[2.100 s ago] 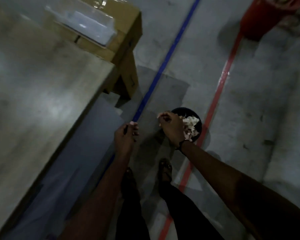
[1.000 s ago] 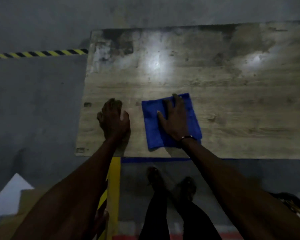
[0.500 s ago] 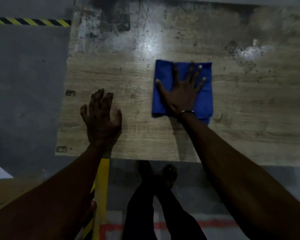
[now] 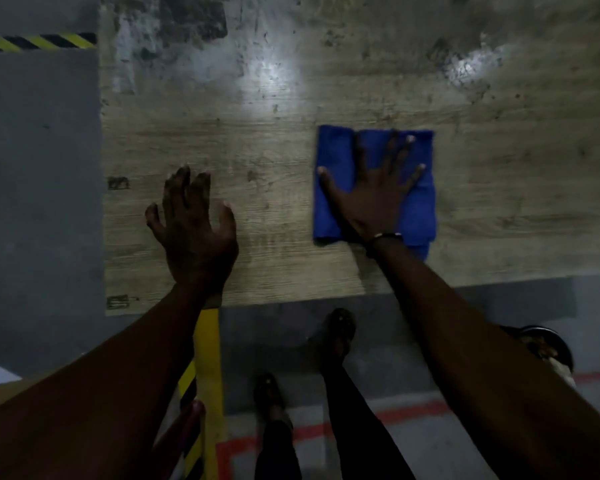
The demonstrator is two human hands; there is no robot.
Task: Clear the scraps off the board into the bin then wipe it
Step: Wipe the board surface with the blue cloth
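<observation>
The board (image 4: 291,140) spans the view, worn and glossy in spots; the folded blue cloth (image 4: 420,209) lies right of centre, the right hand (image 4: 371,199) pressing it flat with spread fingers; the left hand (image 4: 194,233) rests open on bare wood; the bin (image 4: 551,344) sits at lower right.

Pretty dim shot overall, colours muddy and the lower half nearly swallowed in shadow. Two white glare patches are seen on the board (image 4: 291,188), one top centre and one top right, so light is thrown from overhead. Slight softness is noticed throughout, and straight edges are bowed a bit toward the corners.
</observation>
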